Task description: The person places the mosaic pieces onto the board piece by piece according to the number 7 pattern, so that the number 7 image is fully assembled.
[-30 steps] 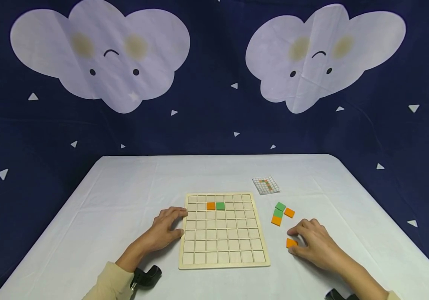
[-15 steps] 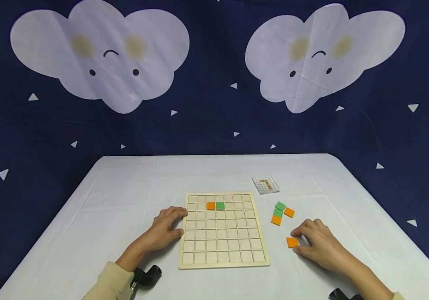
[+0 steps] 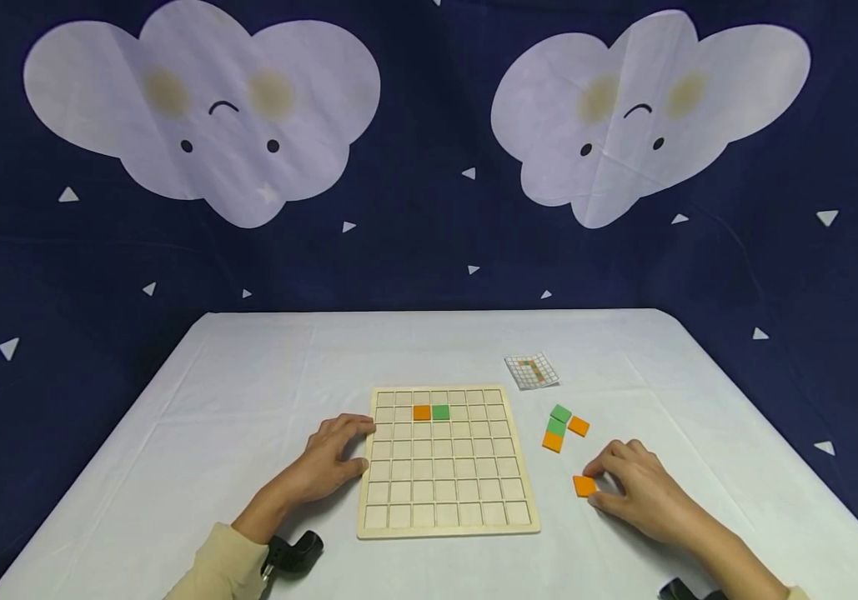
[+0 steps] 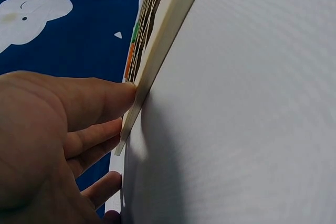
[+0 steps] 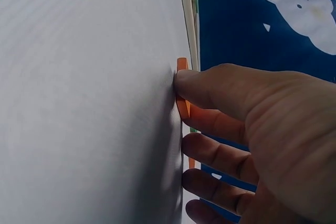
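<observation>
Orange tile (image 3: 584,486) in question lies at the tabletop to the right of the board, pinched by its edges between the thumb and forefinger of the right hand (image 3: 642,492); the other fingers of that hand fan out beside it. Over on the other side, the left hand (image 3: 327,462) is spread, thumb and fingertips touching the left edge of the wooden grid board (image 3: 466,492). Two tiles sit side by side in the board's second row from the far edge: an orange square (image 3: 422,412) and a green square (image 3: 440,412). Between board and right hand, a little farther off, I see four loose tiles (image 3: 555,427), two green and two orange. Beyond them rests a printed card (image 3: 532,372). White cloth covers the table (image 3: 624,350), and behind hangs a navy backdrop (image 3: 429,125) with clouds.
</observation>
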Demonstrator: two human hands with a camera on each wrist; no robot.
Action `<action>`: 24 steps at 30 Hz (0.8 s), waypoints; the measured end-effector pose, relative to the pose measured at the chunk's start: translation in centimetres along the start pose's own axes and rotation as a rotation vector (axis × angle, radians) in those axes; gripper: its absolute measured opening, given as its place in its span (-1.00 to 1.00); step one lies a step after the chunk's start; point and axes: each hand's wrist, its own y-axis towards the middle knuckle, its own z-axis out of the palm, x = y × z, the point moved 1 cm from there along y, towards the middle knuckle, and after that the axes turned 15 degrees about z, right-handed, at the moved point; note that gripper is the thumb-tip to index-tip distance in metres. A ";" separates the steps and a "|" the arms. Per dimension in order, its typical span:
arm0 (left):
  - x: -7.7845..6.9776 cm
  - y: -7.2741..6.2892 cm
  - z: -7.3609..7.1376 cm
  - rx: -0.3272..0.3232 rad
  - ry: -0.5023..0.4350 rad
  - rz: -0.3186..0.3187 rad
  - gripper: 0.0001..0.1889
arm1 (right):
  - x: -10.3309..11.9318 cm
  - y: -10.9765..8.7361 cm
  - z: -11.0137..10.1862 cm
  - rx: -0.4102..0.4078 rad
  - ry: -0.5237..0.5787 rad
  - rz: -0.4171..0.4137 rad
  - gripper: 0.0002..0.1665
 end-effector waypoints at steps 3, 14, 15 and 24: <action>0.0 0.0 0.0 -0.001 -0.006 -0.004 -0.55 | -0.1 0.0 0.1 -0.014 0.001 -0.012 -0.77; 0.0 0.1 0.1 -0.003 0.003 -0.010 -0.55 | -0.1 0.0 0.1 -0.040 0.002 -0.032 -0.77; 0.0 0.1 0.1 -0.003 0.005 -0.011 -0.55 | -0.1 0.0 0.1 -0.041 0.002 -0.033 -0.77; 0.0 0.0 0.0 0.000 0.019 0.003 -0.55 | 0.6 0.3 -0.1 -0.030 -0.006 -0.007 -0.78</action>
